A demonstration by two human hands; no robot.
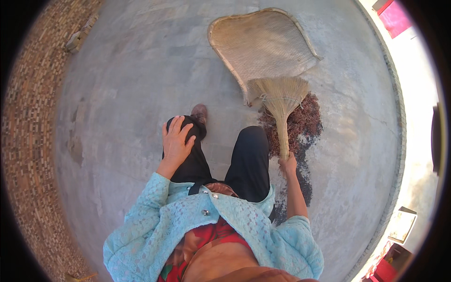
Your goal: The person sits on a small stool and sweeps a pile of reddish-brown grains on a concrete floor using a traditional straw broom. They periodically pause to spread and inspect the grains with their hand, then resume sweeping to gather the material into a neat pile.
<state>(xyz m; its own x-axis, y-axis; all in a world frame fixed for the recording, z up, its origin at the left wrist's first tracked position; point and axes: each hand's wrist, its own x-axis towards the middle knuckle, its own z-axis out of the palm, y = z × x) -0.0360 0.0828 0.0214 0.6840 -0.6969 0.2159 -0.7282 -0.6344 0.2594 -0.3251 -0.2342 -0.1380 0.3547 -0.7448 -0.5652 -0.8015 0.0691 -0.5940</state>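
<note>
My right hand (288, 165) is closed round the handle of a straw hand broom (282, 101). The broom's fanned bristles point away from me and reach the near edge of a woven winnowing basket (263, 44), which lies on the concrete with a pale bent rim. Beneath and beside the broom is a pile of reddish-brown dried bits (307, 117), perhaps husks or seed heads. Dark, fine grains (304, 176) trail from it toward me, partly hidden by my right arm. My left hand (177, 141) rests on my left knee, fingers spread, holding nothing.
Grey concrete floor (117, 117) spreads around me. A brick wall (30, 131) runs along the left, with a few loose blocks (75, 41) at its foot. A low curb (398, 113) curves along the right, with a pink-red thing (394, 18) beyond it. My shoe (199, 112) shows ahead.
</note>
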